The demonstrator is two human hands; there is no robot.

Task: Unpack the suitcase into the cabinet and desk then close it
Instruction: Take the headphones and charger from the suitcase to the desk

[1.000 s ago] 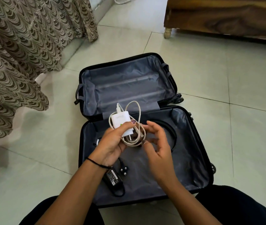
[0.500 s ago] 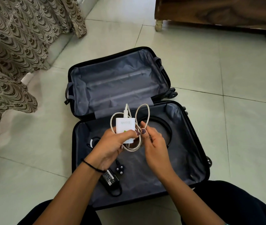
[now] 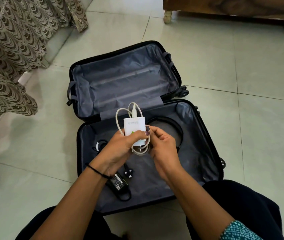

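A black suitcase [image 3: 205,163] with grey lining lies open flat on the tiled floor. Above its near half, my left hand [image 3: 118,149] grips a white charger block [image 3: 134,125]. The charger's white cable [image 3: 118,122] loops round the block. My right hand [image 3: 162,146] pinches the cable coils beside the charger. Inside the near half lie a black power adapter [image 3: 117,182] with its three-pin plug [image 3: 128,174], a black band-like loop [image 3: 175,125] and a small cable [image 3: 99,144] partly hidden by my left hand. The far half of the suitcase holds nothing visible.
Patterned curtains [image 3: 13,49] hang on the left. Wooden furniture on a turned leg [image 3: 168,14] stands at the back right. My knees in dark trousers frame the suitcase's near edge.
My right hand has closed in on the cable and drawn its loops tighter against the charger. The wide loop at the charger's right has shrunk.
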